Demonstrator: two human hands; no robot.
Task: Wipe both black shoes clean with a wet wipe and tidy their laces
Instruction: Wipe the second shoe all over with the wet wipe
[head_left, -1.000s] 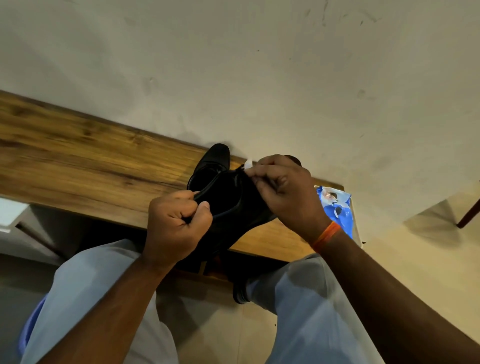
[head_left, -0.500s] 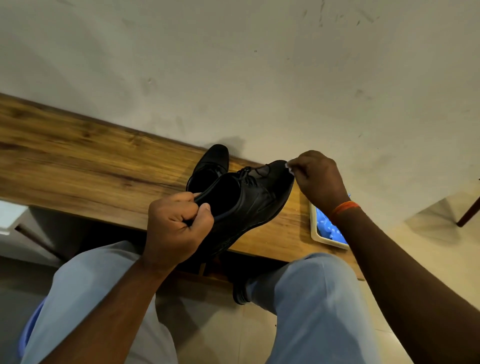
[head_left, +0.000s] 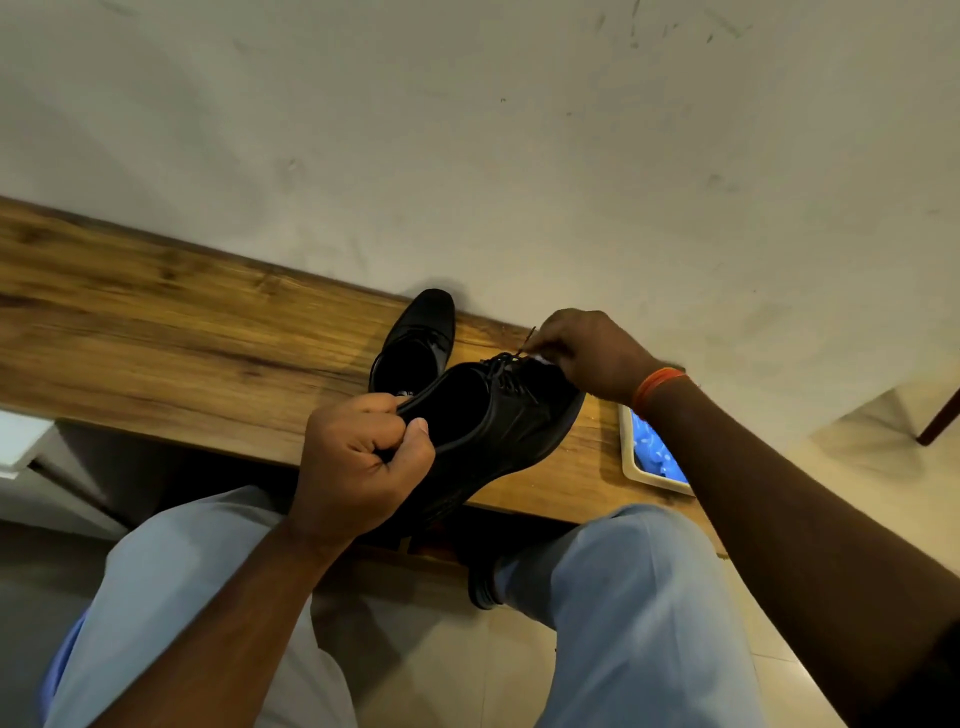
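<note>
I hold one black lace-up shoe (head_left: 498, 421) over the near edge of the wooden table (head_left: 171, 353). My left hand (head_left: 358, 457) grips its heel rim, thumb on top. At the toe end, my right hand (head_left: 587, 353) pinches a lace end that sticks up past the fingers; a scrap of white wet wipe (head_left: 540, 358) shows under those fingers. The second black shoe (head_left: 415, 338) stands on the table behind, toe toward the wall.
A white tray (head_left: 636, 462) holding a blue wipe packet sits on the table at the right, partly hidden by my right forearm. The pale wall rises just behind the table. My knees in light trousers are below, and a chair leg shows at far right.
My right hand slid from the middle of the shoe to its toe end, uncovering the laces, and now pinches a lace end. The left hand kept its grip on the heel.
</note>
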